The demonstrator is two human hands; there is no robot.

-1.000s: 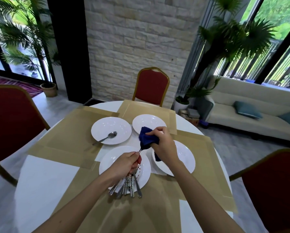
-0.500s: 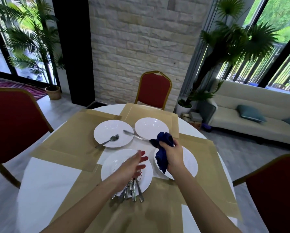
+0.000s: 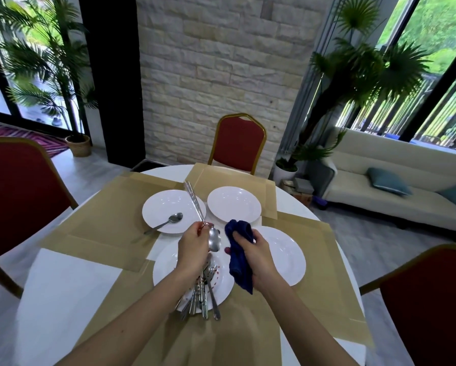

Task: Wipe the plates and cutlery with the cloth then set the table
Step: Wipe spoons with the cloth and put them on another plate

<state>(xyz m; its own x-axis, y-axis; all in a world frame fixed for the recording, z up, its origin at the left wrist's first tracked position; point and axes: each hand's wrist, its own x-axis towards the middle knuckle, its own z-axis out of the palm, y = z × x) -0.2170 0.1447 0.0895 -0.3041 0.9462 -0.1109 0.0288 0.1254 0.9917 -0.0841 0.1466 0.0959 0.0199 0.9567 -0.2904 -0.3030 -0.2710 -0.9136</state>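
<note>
Currently your left hand (image 3: 195, 247) is raised at the table's centre, thumb and fingertips pinching the neck of a spoon (image 3: 214, 240). Its bowl hangs down beside your knuckles and the handle angles up toward 11 o'clock. Your right hand (image 3: 257, 258) is just beside it at 3 o'clock, fingers curled tight around a bunched dark blue cloth (image 3: 239, 260) whose loose end trails down past the wrist. Cloth and spoon bowl are near each other but apart.

Plates on the round white table (image 3: 63, 286), 6 o'clock being your edge:
- near plate (image 3: 166, 270), 6 o'clock: under your left wrist. It carries the cutlery pile (image 3: 203, 299), handles overhanging the rim toward you, and red specks on the surface.
- plate (image 3: 285, 257), 3 o'clock: partly behind your right hand.
- plate (image 3: 163, 204), 10 o'clock: holds a second spoon (image 3: 168, 221), bowl inside, handle over the rim toward 8 o'clock.
- plate (image 3: 234, 204), 12 o'clock.

Tan placemats (image 3: 110, 207) lie under the plates. Red chairs (image 3: 237, 143) stand at 12, 9 and 4 o'clock.
</note>
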